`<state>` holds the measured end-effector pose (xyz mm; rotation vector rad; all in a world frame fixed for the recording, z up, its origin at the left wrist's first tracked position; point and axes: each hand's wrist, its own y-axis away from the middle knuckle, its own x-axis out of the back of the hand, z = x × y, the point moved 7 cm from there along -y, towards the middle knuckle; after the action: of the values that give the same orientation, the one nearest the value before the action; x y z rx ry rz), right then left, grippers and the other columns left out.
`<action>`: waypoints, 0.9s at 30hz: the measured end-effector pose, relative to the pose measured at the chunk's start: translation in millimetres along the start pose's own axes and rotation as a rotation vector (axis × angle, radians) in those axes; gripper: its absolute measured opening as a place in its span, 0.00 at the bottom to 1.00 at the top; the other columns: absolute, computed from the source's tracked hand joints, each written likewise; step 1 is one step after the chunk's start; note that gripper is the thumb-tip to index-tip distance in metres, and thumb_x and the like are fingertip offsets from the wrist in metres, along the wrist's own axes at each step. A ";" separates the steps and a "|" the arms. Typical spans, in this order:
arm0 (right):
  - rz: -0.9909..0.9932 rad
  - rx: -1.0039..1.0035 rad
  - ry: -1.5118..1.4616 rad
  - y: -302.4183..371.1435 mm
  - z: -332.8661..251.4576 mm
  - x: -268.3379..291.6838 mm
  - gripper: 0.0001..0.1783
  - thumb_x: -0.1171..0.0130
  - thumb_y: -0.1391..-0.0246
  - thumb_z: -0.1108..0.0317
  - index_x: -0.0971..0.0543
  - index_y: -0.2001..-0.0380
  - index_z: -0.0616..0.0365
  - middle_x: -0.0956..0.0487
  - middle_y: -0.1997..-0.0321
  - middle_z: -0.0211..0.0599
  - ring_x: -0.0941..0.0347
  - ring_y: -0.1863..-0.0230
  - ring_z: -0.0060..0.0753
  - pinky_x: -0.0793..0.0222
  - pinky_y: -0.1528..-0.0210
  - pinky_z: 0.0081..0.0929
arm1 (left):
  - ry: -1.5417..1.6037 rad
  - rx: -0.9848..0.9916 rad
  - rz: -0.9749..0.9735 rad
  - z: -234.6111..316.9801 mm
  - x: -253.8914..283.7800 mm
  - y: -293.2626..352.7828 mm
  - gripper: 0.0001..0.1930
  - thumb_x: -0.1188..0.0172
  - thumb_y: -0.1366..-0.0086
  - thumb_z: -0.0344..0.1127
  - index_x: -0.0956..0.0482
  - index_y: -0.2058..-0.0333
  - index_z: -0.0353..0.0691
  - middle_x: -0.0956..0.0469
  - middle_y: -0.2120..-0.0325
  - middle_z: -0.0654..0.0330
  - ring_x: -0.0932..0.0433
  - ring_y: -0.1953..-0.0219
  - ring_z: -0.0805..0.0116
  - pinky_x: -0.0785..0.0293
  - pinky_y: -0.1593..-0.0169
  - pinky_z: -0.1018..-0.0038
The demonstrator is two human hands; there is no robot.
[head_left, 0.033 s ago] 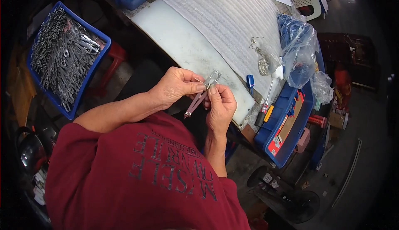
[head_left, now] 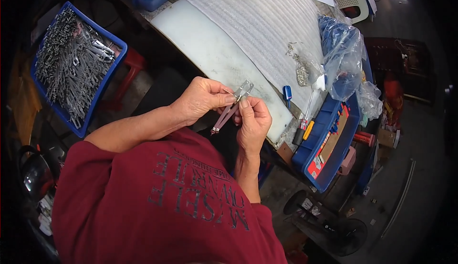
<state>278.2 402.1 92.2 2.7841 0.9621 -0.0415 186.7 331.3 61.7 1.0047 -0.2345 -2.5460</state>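
Note:
Over my lap, at the near edge of the table, both hands hold a slim metal part (head_left: 244, 89). It has a flat, shiny plate with holes at the upper end and two narrow legs that meet at a small tip below. My left hand (head_left: 205, 99) is closed, pinching the part between thumb and fingers from the left. With its thumb pressed on the plate's lower end, my right hand (head_left: 254, 118) grips it from the right. A thin pin-like bit (head_left: 228, 92) shows by the left fingers. My fingers hide the middle of the part.
To the left, a blue crate (head_left: 121, 49) is heaped with metal parts. The white tabletop (head_left: 200, 35) carries foam sheet (head_left: 257, 20), a blue-handled tool (head_left: 287, 94), a bag of small fittings (head_left: 305, 68) and screwdrivers (head_left: 309, 130). A blue tray (head_left: 298, 159) stands right.

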 end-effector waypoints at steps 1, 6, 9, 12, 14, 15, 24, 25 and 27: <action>0.000 -0.007 0.001 -0.4 0.8 0.1 0.07 0.48 0.50 0.70 0.30 0.75 0.62 0.32 0.84 0.27 0.42 0.85 0.14 0.46 0.83 0.11 | 0.011 0.028 -0.008 -0.8 -0.5 1.0 0.08 0.45 0.46 0.28 0.25 0.68 0.29 0.25 0.77 0.60 0.28 0.75 0.77 0.31 0.70 0.83; 0.005 -0.019 -0.003 0.2 1.6 0.6 0.07 0.48 0.50 0.70 0.30 0.75 0.63 0.32 0.84 0.28 0.41 0.86 0.14 0.46 0.83 0.11 | -0.075 -0.045 0.005 4.4 -2.5 1.8 0.07 0.46 0.45 0.28 0.25 0.69 0.29 0.26 0.79 0.61 0.29 0.77 0.78 0.32 0.72 0.83; -0.012 -0.034 -0.033 0.4 3.3 -0.5 0.07 0.48 0.50 0.69 0.30 0.74 0.63 0.31 0.83 0.28 0.40 0.85 0.14 0.46 0.83 0.10 | -0.101 -0.067 -0.001 6.4 -2.3 1.5 0.07 0.46 0.45 0.29 0.25 0.69 0.30 0.26 0.78 0.61 0.30 0.76 0.78 0.32 0.71 0.83; -0.028 -0.025 -0.022 0.9 1.2 -2.1 0.07 0.48 0.49 0.69 0.30 0.74 0.63 0.31 0.83 0.28 0.40 0.84 0.14 0.45 0.82 0.10 | -0.099 -0.094 -0.024 8.7 -3.2 1.9 0.07 0.47 0.44 0.28 0.26 0.69 0.29 0.26 0.77 0.61 0.29 0.76 0.77 0.32 0.71 0.83; -0.054 0.012 0.066 1.7 -0.3 -2.4 0.08 0.49 0.49 0.68 0.31 0.74 0.62 0.32 0.82 0.27 0.41 0.83 0.13 0.46 0.81 0.10 | -0.090 -0.112 -0.038 9.6 -3.4 2.3 0.07 0.47 0.44 0.27 0.26 0.68 0.29 0.26 0.77 0.60 0.29 0.75 0.77 0.31 0.70 0.82; -0.054 0.011 0.066 2.6 -0.5 -2.6 0.08 0.49 0.49 0.68 0.31 0.74 0.62 0.32 0.82 0.27 0.41 0.83 0.13 0.46 0.81 0.10 | -0.122 -0.139 -0.053 11.0 -3.7 2.4 0.07 0.48 0.44 0.26 0.26 0.68 0.28 0.26 0.76 0.60 0.28 0.74 0.77 0.31 0.70 0.82; -0.064 0.106 0.119 4.4 -5.8 -4.1 0.07 0.49 0.49 0.68 0.31 0.74 0.61 0.35 0.82 0.24 0.44 0.83 0.12 0.49 0.81 0.10 | -0.201 -0.178 -0.122 17.6 -6.5 2.9 0.07 0.47 0.45 0.25 0.27 0.67 0.28 0.25 0.75 0.57 0.27 0.73 0.76 0.30 0.68 0.82; -0.063 0.114 0.119 4.7 -6.5 -4.6 0.07 0.49 0.49 0.68 0.31 0.74 0.61 0.35 0.82 0.24 0.44 0.83 0.12 0.49 0.81 0.11 | -0.194 -0.185 -0.124 17.5 -6.4 2.8 0.07 0.47 0.45 0.25 0.27 0.67 0.28 0.25 0.75 0.57 0.27 0.73 0.76 0.30 0.68 0.82; -0.062 0.122 0.119 4.8 -7.9 -5.3 0.07 0.49 0.49 0.68 0.31 0.74 0.62 0.35 0.82 0.24 0.44 0.83 0.12 0.48 0.81 0.11 | -0.208 -0.175 -0.126 18.4 -6.4 2.5 0.07 0.47 0.45 0.25 0.27 0.68 0.28 0.25 0.76 0.57 0.27 0.73 0.76 0.30 0.68 0.82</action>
<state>276.6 396.7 101.3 2.8952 1.1104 0.0599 179.1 331.9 79.8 0.7103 -0.0045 -2.7306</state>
